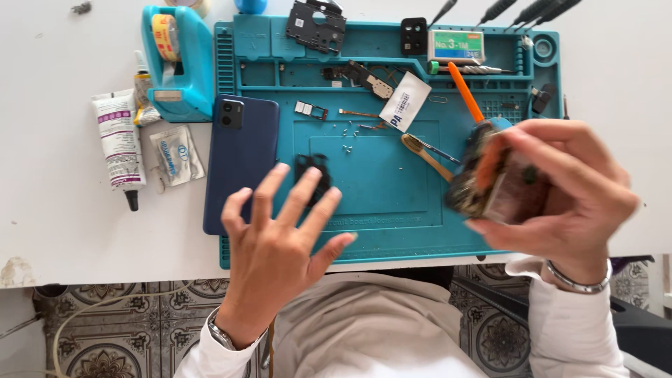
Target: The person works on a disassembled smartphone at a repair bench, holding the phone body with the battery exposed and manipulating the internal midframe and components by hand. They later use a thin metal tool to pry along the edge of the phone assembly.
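Note:
My right hand [570,192] grips an opened phone body [490,178], blurred, tilted on edge above the right side of the teal repair mat [378,175]. My left hand [280,241] hovers open with fingers spread over the mat's front left, holding nothing. Its fingertips are near a small black part [311,168] and the blue phone back cover [241,157] that lies at the mat's left edge. Small screws [346,129] and a card tray [310,110] lie on the mat's middle.
A teal tape dispenser [178,59], a glue tube [120,140] and a sachet [175,154] sit left on the white table. On the mat lie an orange pry tool [465,91], a wooden brush [427,157], a small box [455,45] and black frame parts [316,26]. Screwdrivers [532,10] rest at back right.

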A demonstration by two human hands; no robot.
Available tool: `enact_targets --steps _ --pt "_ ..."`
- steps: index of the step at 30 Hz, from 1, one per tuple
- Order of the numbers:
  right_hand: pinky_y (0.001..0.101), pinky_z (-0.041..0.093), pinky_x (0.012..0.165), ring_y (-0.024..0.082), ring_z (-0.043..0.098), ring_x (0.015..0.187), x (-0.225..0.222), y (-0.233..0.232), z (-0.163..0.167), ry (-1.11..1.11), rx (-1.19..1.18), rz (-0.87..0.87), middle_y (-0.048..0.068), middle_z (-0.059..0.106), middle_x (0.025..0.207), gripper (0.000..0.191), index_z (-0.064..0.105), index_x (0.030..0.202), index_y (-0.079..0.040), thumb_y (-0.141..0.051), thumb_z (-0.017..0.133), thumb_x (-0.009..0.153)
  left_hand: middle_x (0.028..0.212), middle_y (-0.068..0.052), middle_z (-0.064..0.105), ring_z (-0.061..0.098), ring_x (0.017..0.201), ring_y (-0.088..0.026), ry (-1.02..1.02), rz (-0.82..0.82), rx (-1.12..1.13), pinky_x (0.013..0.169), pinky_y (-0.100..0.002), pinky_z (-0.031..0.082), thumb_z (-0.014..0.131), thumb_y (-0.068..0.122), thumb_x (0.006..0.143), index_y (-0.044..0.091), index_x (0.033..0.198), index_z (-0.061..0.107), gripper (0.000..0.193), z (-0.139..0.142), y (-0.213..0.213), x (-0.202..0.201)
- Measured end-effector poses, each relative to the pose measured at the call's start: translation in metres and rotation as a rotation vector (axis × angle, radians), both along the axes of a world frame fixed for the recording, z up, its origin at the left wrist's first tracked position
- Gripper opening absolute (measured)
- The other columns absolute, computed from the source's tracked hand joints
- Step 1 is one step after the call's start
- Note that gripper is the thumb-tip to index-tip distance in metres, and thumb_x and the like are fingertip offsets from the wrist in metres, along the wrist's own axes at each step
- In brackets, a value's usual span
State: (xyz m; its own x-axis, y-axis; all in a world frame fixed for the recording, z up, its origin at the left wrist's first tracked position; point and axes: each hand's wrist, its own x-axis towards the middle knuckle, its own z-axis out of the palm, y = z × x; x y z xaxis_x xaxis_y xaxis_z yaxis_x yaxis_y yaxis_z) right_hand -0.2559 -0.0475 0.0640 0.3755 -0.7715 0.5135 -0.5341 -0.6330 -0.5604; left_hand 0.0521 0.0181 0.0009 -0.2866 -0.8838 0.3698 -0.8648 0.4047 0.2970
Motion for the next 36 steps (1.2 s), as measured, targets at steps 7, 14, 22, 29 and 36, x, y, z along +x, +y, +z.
enact_targets --steps 7,14,22,29,36 --pt "0.0357 0.061 0.082 0.026 0.07 0.101 0.055 0.008 -0.027 0.221 0.085 0.35 0.013 0.065 0.12 0.078 0.066 0.13 -0.007 -0.034 0.095 0.063 0.147 -0.012 0.056 0.047 0.14 -0.032 0.235 -0.068 0.04 0.112 -0.051 0.029 0.055 0.045 0.1 0.002 0.143 0.056 0.06 0.011 0.0 0.006" --pt "0.0386 0.056 0.077 0.027 0.064 0.092 0.063 0.014 -0.049 0.325 0.021 0.352 0.013 0.065 0.122 0.073 0.065 0.129 -0.002 -0.036 0.093 0.071 0.141 -0.012 0.058 0.051 0.134 -0.029 0.254 -0.266 0.154 0.107 -0.045 0.04 0.078 0.044 0.083 0.0 0.142 0.052 0.078 0.015 -0.005 -0.002" --pt "0.0476 0.046 0.103 0.031 0.058 0.12 0.053 0.02 -0.039 0.353 0.006 0.235 0.009 0.066 0.132 0.076 0.063 0.132 -0.003 -0.048 0.086 0.075 0.131 -0.01 0.064 0.055 0.125 -0.027 0.185 -0.25 0.171 0.103 -0.043 0.042 0.079 0.04 0.08 -0.001 0.14 0.054 0.077 0.015 -0.011 -0.012" --pt "0.0442 0.051 0.094 0.033 0.057 0.113 0.024 0.023 -0.031 0.406 0.223 0.166 0.015 0.061 0.122 0.077 0.063 0.128 0.001 -0.045 0.086 0.071 0.135 -0.011 0.063 0.053 0.129 -0.03 0.158 -0.256 0.159 0.104 -0.044 0.044 0.078 0.043 0.082 -0.001 0.139 0.055 0.076 0.015 -0.011 -0.007" --pt "0.0487 0.047 0.096 0.033 0.055 0.114 0.034 0.023 -0.024 0.451 0.165 0.176 0.011 0.06 0.122 0.069 0.066 0.127 -0.009 -0.046 0.085 0.071 0.126 -0.005 0.068 0.056 0.124 -0.026 0.087 -0.295 0.026 0.099 -0.044 0.045 0.077 0.048 0.091 0.007 0.115 0.072 0.048 0.012 0.003 0.005"
